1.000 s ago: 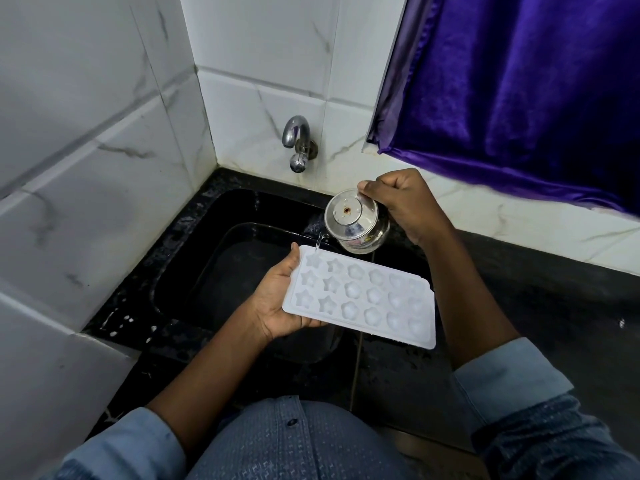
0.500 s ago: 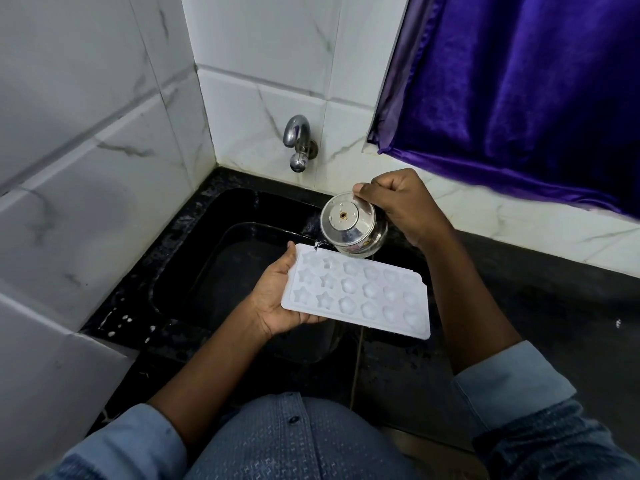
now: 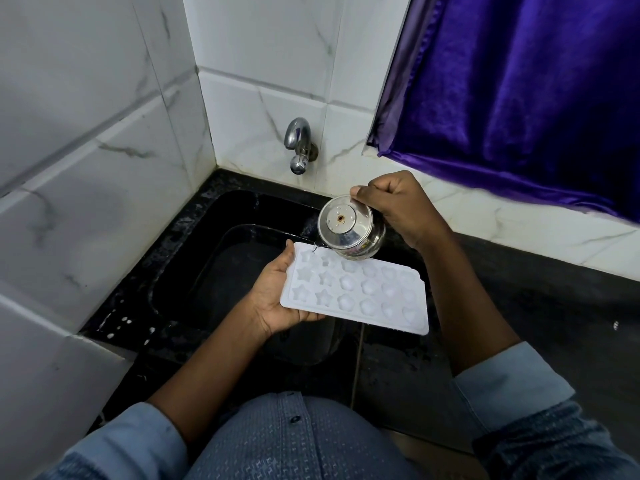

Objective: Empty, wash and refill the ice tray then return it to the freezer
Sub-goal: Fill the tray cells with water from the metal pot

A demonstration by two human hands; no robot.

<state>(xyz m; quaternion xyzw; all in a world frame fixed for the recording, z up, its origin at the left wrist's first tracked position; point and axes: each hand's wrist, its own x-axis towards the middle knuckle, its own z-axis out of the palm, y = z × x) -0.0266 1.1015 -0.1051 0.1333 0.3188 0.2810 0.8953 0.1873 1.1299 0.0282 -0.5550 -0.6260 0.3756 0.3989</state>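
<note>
My left hand (image 3: 277, 296) holds a white ice tray (image 3: 356, 292) by its left end, level over the black sink (image 3: 214, 251). The tray has star-shaped and round wells. My right hand (image 3: 401, 206) grips a small steel pot (image 3: 349, 230), tipped on its side with its bottom facing me, just above the tray's far left corner. A thin trickle of water falls from the pot's rim into a corner well.
A chrome tap (image 3: 298, 147) juts from the white marble-tiled wall above the sink; no water runs from it. A purple curtain (image 3: 519, 91) hangs at the upper right. A dark wet counter (image 3: 519, 306) extends to the right of the sink.
The pot has tipped a little further and shifted slightly left over the tray's corner. The tray has stayed nearly still in my left hand.
</note>
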